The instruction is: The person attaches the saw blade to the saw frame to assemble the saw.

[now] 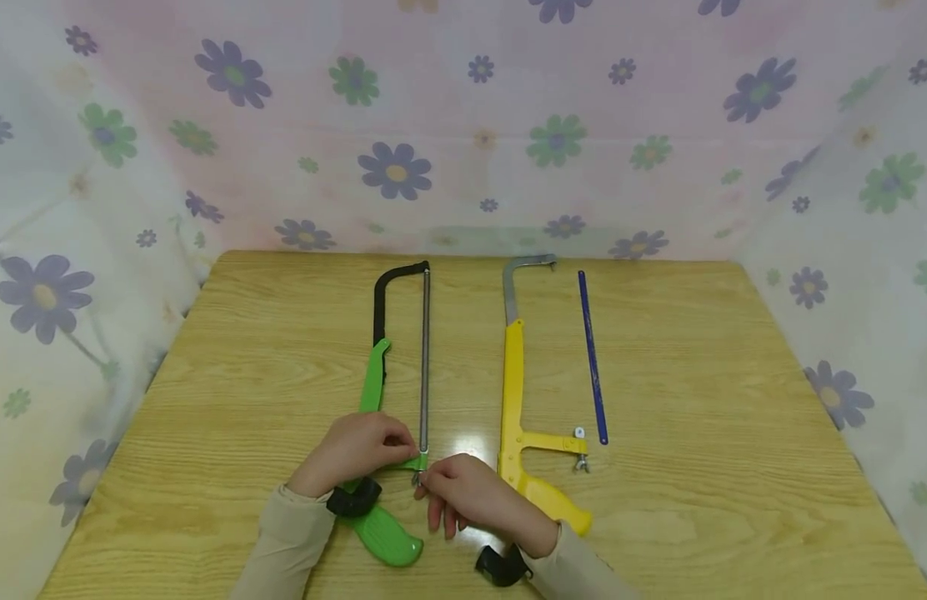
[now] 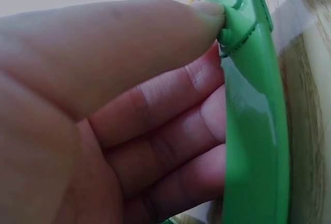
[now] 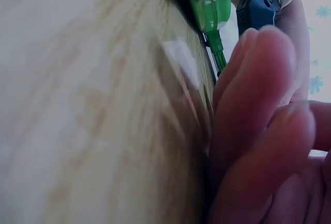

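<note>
A green hacksaw with a black front frame and a grey blade lies on the table. My left hand lies across its frame and pinches the green lower arm near the blade's end. In the left wrist view the thumb and curled fingers of my left hand grip the green part. My right hand has its thumb and index finger at the wing nut below the blade. The right wrist view shows fingers of my right hand near the table; the nut is hidden there.
Right of the green saw lies a yellow hacksaw with a grey front frame and its own wing nut. A separate blue blade lies beside it on the wooden table. Flowered cloth stands behind and at both sides.
</note>
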The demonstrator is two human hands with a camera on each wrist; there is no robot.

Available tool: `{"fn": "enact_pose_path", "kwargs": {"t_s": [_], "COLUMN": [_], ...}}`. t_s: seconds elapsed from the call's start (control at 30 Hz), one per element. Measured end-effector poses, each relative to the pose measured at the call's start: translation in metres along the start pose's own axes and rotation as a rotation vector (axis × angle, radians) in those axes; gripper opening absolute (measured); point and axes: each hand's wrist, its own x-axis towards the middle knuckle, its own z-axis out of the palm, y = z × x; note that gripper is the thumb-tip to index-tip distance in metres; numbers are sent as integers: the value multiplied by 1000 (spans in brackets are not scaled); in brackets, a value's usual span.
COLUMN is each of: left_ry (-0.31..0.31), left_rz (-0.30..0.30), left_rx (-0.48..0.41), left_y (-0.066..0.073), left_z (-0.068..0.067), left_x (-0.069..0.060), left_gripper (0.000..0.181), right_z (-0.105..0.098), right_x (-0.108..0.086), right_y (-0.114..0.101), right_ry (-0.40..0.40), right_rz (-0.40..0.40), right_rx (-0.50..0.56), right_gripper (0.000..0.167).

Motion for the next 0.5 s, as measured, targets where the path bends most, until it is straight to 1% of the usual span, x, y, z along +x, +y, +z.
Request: {"fn": "enact_pose_path", "kwargs": {"t_s": [0.2, 0.33, 0.5], "left_ry": [16, 4, -9], "left_rz": [-16, -20, -6], "left_rx": [12, 18, 7], "left_y": [-1, -1, -1], "left_z": [-2, -2, 0], "left_x": [-2, -3, -1], "left_gripper": [9, 9, 10], "right_z": [0, 0, 3], "right_x": [3, 2, -1], "right_y": [-1, 0, 2], "right_ry": [-21, -21, 5], "right_rz": [-22, -5, 10], "right_rx": [-16, -13, 41], "right_gripper": [33, 32, 33]}}
